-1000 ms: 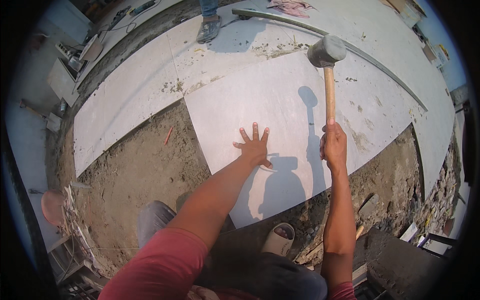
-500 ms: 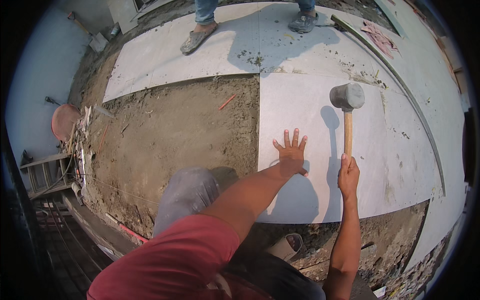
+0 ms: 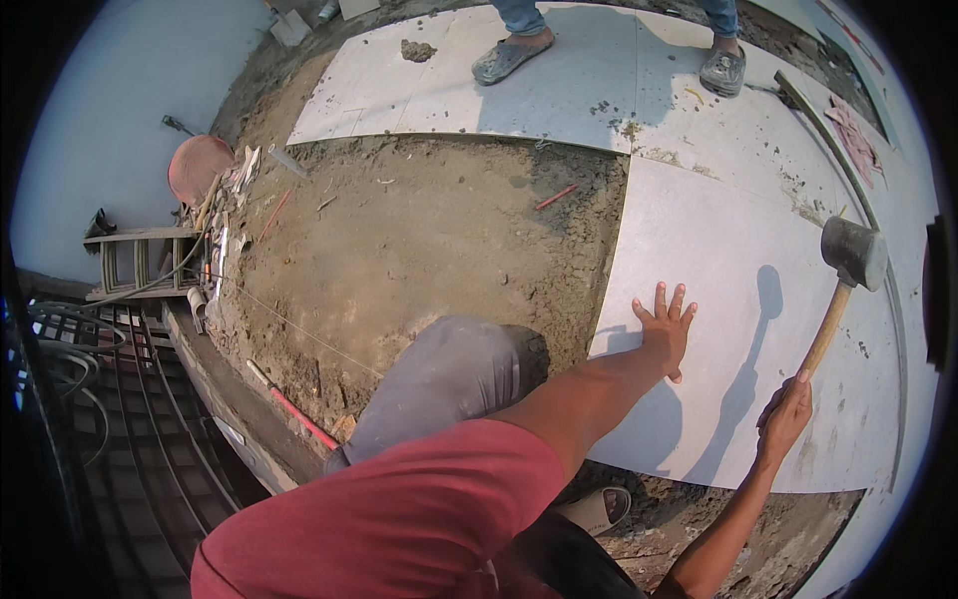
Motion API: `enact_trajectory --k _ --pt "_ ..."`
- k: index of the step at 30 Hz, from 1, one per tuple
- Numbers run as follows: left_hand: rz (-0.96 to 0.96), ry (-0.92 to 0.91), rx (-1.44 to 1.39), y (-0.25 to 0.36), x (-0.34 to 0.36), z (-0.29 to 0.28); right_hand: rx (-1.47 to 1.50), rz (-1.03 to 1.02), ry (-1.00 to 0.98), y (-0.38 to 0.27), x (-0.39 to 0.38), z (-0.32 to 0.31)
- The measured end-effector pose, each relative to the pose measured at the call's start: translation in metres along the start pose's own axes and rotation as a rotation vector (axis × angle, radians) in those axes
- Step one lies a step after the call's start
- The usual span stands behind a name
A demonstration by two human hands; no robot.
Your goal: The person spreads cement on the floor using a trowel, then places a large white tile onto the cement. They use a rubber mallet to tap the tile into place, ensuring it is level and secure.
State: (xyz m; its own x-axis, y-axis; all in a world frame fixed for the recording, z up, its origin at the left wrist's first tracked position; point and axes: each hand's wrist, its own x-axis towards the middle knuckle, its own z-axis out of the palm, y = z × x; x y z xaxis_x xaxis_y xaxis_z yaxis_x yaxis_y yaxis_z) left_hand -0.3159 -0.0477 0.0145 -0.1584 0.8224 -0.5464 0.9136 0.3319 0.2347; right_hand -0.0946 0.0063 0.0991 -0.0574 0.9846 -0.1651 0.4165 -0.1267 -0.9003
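My left hand (image 3: 667, 334) lies with fingers spread on a large pale floor tile (image 3: 679, 230), bare of any tool. Gripped near the end of its wooden handle, a rubber mallet (image 3: 856, 255) with a dark grey head is raised in my right hand (image 3: 785, 419). The mallet's head is up off the tile and casts a shadow on it. To the left of the tile's edge spreads a bed of wet grey-brown mortar (image 3: 399, 240). My bent knee (image 3: 439, 369) rests over that bed.
Another person's clogs (image 3: 511, 60) stand on laid tiles beyond the mortar. A red stick (image 3: 556, 197) lies in it. A long straightedge (image 3: 833, 150) lies at the right. On the left are a reddish basin (image 3: 197, 170), a wooden ladder (image 3: 150, 250) and a dark metal grid (image 3: 140, 419).
The view has turned left, so everything sits further right. My right hand has tilted the mallet, its head leaning further to the right. The left hand stays spread on the tile.
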Motion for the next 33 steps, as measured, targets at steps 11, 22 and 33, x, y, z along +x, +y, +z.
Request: enact_trajectory --k 11,22,33 --pt "0.022 -0.039 0.022 0.013 0.007 0.0 -0.189 0.087 -0.051 0.081 0.003 -0.009" --pt "0.008 -0.111 0.082 0.014 0.005 -0.011 -0.279 -0.316 0.129 0.076 0.016 0.035" --pt "0.007 -0.059 0.068 0.006 -0.001 -0.005 -0.158 -0.561 0.057 0.027 0.01 0.095"
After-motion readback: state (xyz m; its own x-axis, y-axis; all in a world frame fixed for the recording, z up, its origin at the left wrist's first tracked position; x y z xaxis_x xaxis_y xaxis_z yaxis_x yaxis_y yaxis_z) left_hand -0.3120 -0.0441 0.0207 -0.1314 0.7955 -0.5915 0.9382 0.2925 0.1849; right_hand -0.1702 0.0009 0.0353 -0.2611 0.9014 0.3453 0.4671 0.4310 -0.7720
